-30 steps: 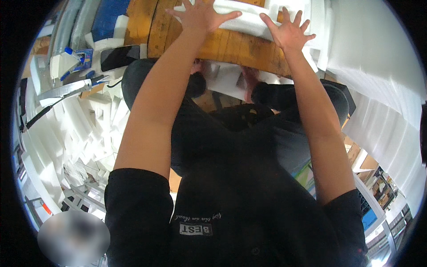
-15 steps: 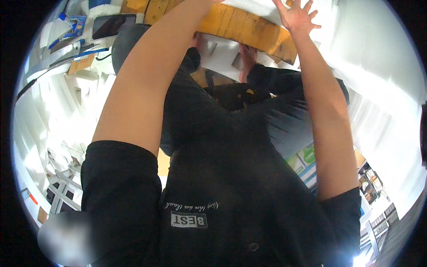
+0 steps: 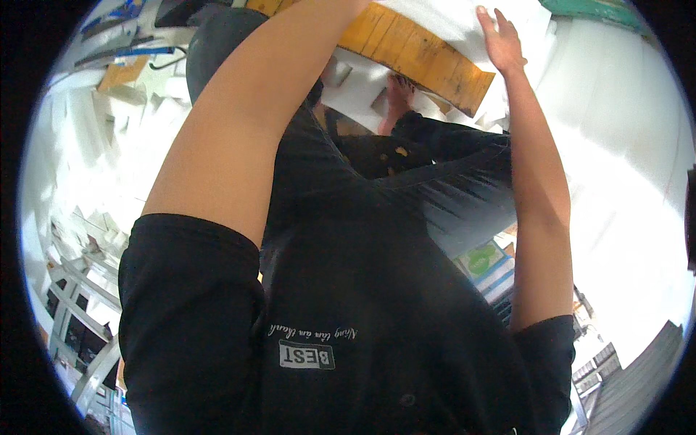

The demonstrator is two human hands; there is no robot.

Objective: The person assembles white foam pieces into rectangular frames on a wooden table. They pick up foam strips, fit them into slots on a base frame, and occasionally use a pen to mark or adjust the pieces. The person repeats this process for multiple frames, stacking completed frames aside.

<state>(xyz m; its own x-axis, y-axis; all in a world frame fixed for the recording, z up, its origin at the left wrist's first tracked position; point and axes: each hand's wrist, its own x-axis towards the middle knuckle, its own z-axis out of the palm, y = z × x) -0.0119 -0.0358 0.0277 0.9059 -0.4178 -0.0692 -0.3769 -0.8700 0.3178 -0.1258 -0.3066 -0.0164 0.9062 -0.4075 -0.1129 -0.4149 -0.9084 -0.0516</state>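
Note:
My right hand lies flat with its fingers spread on a white foam sheet at the top of the view. The sheet rests on a wooden plank board in front of me. My left forearm reaches up along the left, and its hand is cut off by the top edge of the picture. My black shirt and dark trousers fill the middle. Below the board my bare foot rests among white foam offcuts.
A round black seat sits at the upper left. Many white foam pieces are piled on the left. A large white slab stands on the right, and a green and white box lies beside my leg.
The view has tipped down, so the board and sheet slid toward the top edge. My left hand has gone out of the picture. My right hand stays spread on the white sheet.

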